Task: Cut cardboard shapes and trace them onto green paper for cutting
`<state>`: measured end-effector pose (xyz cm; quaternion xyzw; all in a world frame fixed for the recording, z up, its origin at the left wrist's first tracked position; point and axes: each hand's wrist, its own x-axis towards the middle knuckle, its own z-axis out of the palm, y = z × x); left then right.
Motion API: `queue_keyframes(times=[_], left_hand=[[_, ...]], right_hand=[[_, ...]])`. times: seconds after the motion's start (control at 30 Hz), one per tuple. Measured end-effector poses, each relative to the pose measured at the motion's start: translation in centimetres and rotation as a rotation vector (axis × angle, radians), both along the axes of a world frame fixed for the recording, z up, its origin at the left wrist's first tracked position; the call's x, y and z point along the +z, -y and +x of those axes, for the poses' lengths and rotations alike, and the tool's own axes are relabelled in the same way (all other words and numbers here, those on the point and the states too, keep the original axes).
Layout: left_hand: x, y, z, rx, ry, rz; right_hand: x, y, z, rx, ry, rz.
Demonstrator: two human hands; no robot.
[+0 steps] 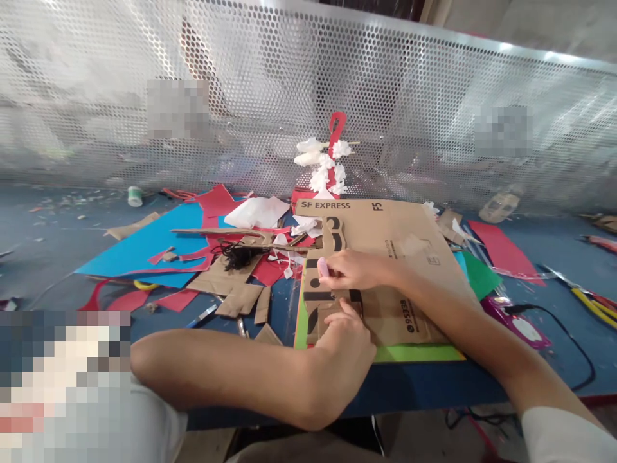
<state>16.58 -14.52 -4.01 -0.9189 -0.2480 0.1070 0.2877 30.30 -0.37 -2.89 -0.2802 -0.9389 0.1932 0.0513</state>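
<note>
A brown cardboard cutout with black markings (314, 296) lies on a larger cardboard sheet (385, 225) printed "SF EXPRESS". My right hand (354, 269) is closed around a small pink tool (322, 266) held over the cutout; its tip is hidden, so I cannot tell its kind. Just below, my left hand (348, 334) grips the lower part of the cutout against the sheet, fingers bent and pressing down. Yellow-green sheets (414, 354) show beneath the cardboard.
Blue sheet (144, 247), cardboard scraps (241, 300) and black string (241, 256) lie left. A red stand with white flowers (332, 164) rises behind, before a perforated metal screen (270, 83). At right are a purple device (518, 325) with a cord and yellow-handled scissors (590, 305).
</note>
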Motion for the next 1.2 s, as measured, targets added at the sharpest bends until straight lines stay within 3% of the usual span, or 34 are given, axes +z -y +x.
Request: queue_keyframes(times=[0.33, 0.63, 0.8, 0.97, 1.2], left_hand=[[-3.0, -0.5, 0.5, 0.039, 0.057, -0.014], [-0.7, -0.3, 0.3, 0.011, -0.004, -0.015], [-1.1, -0.4, 0.1, -0.002, 0.087, -0.005], [-1.0, -0.5, 0.3, 0.007, 0.049, -0.049], [-0.8, -0.6, 0.4, 0.020, 0.016, -0.071]], right_hand=[[0.2, -0.3, 0.4, -0.045, -0.068, -0.076], [0.1, -0.5, 0.5, -0.028, -0.090, -0.079], [-0.2, -0.9, 0.7, -0.088, -0.128, -0.129], [-0.8, -1.3, 1.1, -0.100, -0.151, -0.192], [-0.3, -1.2, 1.1, -0.070, -0.107, -0.128]])
